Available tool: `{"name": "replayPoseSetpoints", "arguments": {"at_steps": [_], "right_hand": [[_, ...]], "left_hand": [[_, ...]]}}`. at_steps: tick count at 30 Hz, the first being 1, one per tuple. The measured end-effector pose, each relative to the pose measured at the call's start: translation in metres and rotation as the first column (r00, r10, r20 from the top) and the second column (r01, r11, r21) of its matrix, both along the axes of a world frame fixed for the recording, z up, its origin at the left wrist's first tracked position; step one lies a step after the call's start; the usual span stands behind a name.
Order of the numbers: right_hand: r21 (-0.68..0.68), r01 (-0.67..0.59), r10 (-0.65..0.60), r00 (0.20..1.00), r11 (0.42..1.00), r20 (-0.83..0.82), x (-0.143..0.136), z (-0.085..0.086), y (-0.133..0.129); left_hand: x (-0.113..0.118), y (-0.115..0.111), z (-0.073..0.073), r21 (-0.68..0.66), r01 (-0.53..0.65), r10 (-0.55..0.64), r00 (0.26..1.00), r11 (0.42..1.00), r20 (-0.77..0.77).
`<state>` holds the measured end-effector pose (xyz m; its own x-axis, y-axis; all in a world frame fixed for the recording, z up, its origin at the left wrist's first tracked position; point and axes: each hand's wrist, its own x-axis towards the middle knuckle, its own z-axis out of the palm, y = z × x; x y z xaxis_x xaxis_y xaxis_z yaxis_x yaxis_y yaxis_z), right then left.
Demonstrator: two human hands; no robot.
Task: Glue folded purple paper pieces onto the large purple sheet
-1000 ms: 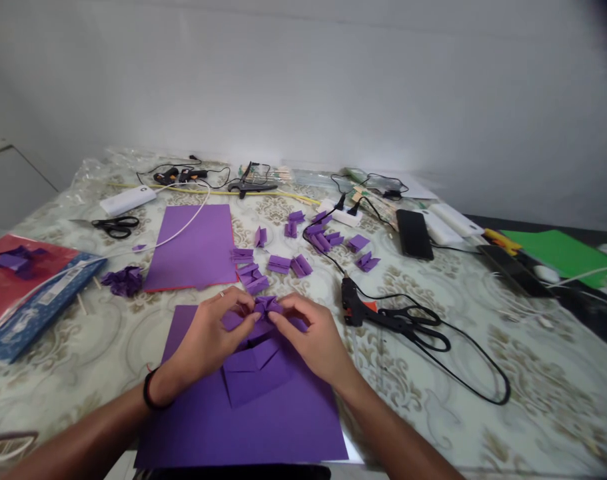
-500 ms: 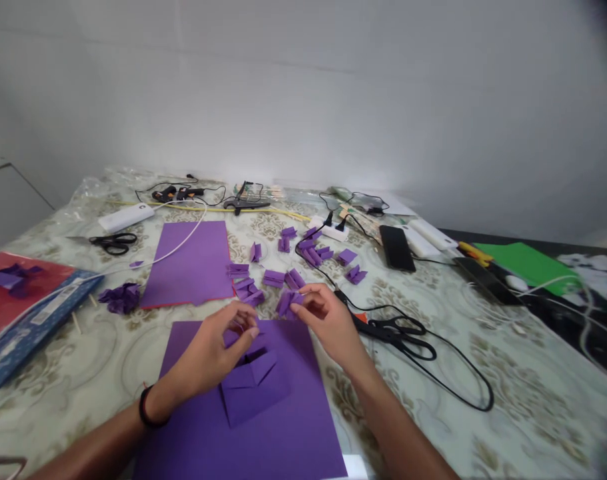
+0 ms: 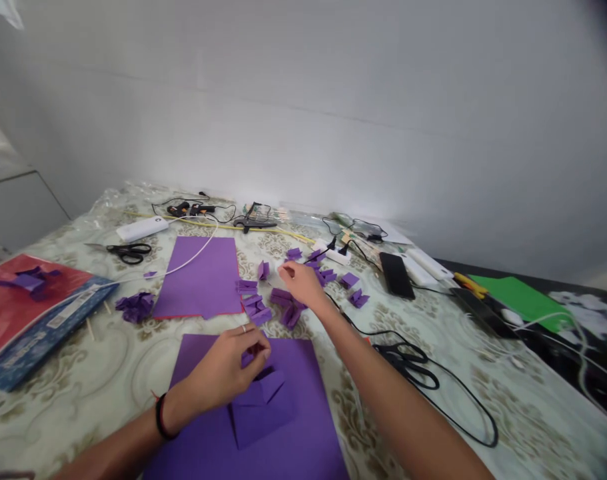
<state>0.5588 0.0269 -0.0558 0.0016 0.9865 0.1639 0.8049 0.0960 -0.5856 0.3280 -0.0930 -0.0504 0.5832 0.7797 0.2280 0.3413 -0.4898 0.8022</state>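
Note:
My left hand [image 3: 236,363] hovers over a large purple sheet [image 3: 308,413], its thumb and forefinger drawn together; what is between them, if anything, I cannot make out. Below it lies a folded purple paper piece [image 3: 260,417] with raised flaps, partly covered by the fingers. My right hand [image 3: 303,283] is stretched forward above a scatter of small folded purple papers [image 3: 256,309]. Its fingers are curled into a pinch, and anything in them is hidden. Close to those fingertips stands one small folded paper [image 3: 264,270].
Black scissors [image 3: 408,360] and a looping cord lie to the right. Farther back are a power strip [image 3: 332,251] and a phone [image 3: 396,275]. On the left are another purple sheet [image 3: 198,277], crumpled purple paper [image 3: 134,307], smaller scissors [image 3: 128,252] and a red-blue packet [image 3: 43,320].
My right hand has left a folded paper near the large sheet and reached farther forward and slightly left. My left hand's thumb and forefinger have come closer together. The view has shifted slightly.

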Motion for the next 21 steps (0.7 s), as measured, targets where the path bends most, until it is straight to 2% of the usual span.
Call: {"name": "replayPoseSetpoints", "arguments": {"at_steps": [4, 6, 8, 11, 14, 15, 17, 19, 21], "right_hand": [[-0.1, 0.01, -0.003, 0.997, 0.995, 0.074, -0.024, -0.004, 0.043], [-0.111, -0.014, 0.023, 0.996, 0.994, 0.084, -0.03, 0.0, 0.048], [-0.079, -0.046, 0.052, 0.995, 0.996, 0.079, -0.034, 0.008, 0.039], [0.026, -0.122, 0.12, 0.991, 0.992, 0.056, -0.039, 0.024, 0.001], [0.107, -0.225, 0.224, 0.974, 0.968, 0.02, -0.047, 0.032, -0.055], [0.144, -0.257, 0.261, 0.965, 0.955, -0.004, -0.05, 0.033, -0.074], [0.301, -0.311, 0.355, 0.929, 0.902, -0.106, -0.053, 0.032, -0.106], [0.362, -0.285, 0.364, 0.916, 0.888, -0.172, -0.054, 0.029, -0.127], [0.361, -0.234, 0.323, 0.923, 0.903, -0.209, -0.052, 0.027, -0.138]], "left_hand": [[-0.002, 0.004, -0.003, 0.028, -0.04, 0.04, 0.999, 0.999, 0.019], [-0.003, 0.008, -0.005, 0.046, -0.087, 0.085, 0.996, 0.995, 0.042], [-0.005, 0.012, -0.007, 0.063, -0.178, 0.172, 0.981, 0.982, 0.094], [-0.009, 0.018, -0.005, -0.031, -0.334, 0.331, 0.912, 0.942, 0.241], [-0.012, 0.02, 0.001, -0.21, -0.355, 0.41, 0.837, 0.911, 0.362], [-0.013, 0.019, 0.003, -0.242, -0.332, 0.404, 0.834, 0.912, 0.376], [-0.013, 0.015, 0.008, -0.259, -0.264, 0.347, 0.866, 0.929, 0.36], [-0.011, 0.01, 0.011, -0.255, -0.2, 0.281, 0.899, 0.946, 0.335], [-0.009, 0.006, 0.011, -0.269, -0.155, 0.243, 0.91, 0.951, 0.335]]}}
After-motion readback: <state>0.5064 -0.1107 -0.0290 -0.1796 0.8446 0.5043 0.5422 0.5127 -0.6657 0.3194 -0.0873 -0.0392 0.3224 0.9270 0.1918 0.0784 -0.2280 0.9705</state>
